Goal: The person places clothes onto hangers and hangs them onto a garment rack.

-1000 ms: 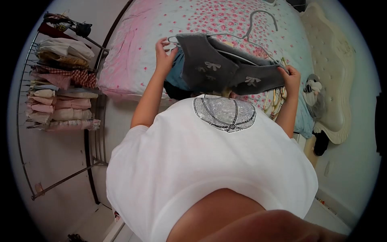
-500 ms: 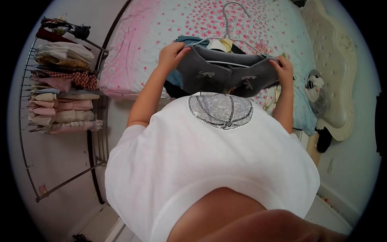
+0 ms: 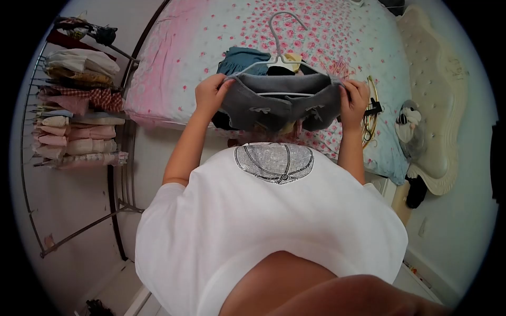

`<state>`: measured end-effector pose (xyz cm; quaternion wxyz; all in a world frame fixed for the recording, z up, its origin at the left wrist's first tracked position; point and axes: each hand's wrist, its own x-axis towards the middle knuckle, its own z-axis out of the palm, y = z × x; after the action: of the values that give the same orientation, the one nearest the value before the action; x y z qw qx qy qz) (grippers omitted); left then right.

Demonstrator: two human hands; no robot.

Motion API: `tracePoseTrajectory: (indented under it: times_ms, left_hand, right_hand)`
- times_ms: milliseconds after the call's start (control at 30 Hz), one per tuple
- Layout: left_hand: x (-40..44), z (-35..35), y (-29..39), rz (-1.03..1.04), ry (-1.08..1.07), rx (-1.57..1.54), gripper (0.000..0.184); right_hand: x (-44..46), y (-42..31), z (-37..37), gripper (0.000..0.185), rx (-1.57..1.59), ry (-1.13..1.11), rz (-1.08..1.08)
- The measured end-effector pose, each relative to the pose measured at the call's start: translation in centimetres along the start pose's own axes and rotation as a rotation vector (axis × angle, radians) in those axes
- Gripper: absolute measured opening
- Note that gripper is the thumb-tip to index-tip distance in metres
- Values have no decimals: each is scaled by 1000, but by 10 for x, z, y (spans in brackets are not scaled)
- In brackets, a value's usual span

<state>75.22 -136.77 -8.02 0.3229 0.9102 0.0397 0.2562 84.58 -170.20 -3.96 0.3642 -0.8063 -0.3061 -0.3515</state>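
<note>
A grey vest (image 3: 279,113) with small bow-like trims hangs on a pale grey hanger (image 3: 277,45), held up in front of me over the edge of the bed. My left hand (image 3: 212,95) pinches its left shoulder and my right hand (image 3: 353,100) grips the right shoulder. The hanger's hook points away from me, towards the bed. Behind the vest, partly covered by it, lie a teal garment (image 3: 242,59) and a yellow-and-white piece (image 3: 289,60).
A floral bedspread (image 3: 195,58) covers the bed. On the left stands a metal clothes rack with hanging clothes (image 3: 84,113). Gold hangers (image 3: 371,121) lie beside my right hand. At the right are a plush toy (image 3: 410,124) and the tufted headboard (image 3: 437,89).
Both hands and the vest on its hanger have shifted left and a little down in view. More of the teal garment and the gold hangers now shows.
</note>
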Motion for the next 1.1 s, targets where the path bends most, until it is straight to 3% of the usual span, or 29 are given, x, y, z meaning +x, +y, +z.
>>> tracePoseTrajectory:
  times_ms: [100, 200, 300, 333, 433, 467, 567, 600, 900, 1100]
  left_hand:
    - [-2, -11, -8, 62, 99, -83, 26]
    - [-8, -28, -17, 71, 99, -35, 26]
    - [-15, -45, -34, 88, 102, 15, 27]
    - [-17, -53, -40, 95, 101, 33, 27]
    - [-19, -83, -58, 97, 137, 31, 27]
    - [-21, -94, -67, 89, 158, 32, 28]
    - [-28, -135, -88, 23, 173, 52, 28]
    - [-33, -146, -94, -18, 182, 56, 29]
    - [-98, -252, -167, -156, 392, 104, 30]
    - [-151, -324, -191, -375, 494, 188, 26]
  right_hand:
    - [5, 1, 9, 10, 44, -108, -141]
    - [10, -7, 20, 15, -8, -68, -59]
    - [32, -19, 29, 19, -67, -235, -121]
    - [37, -21, 34, 24, 72, -376, -120]
    - [50, -31, 49, 28, 191, -904, 265]
    - [55, -40, 57, 30, 279, -976, 349]
    - [74, -59, 90, 29, 488, -1247, 303]
    - [83, -81, 95, 26, 480, -1235, 183]
    - [100, -180, 225, 18, 747, -1125, 200]
    - [93, -272, 311, 28, 566, -326, -633]
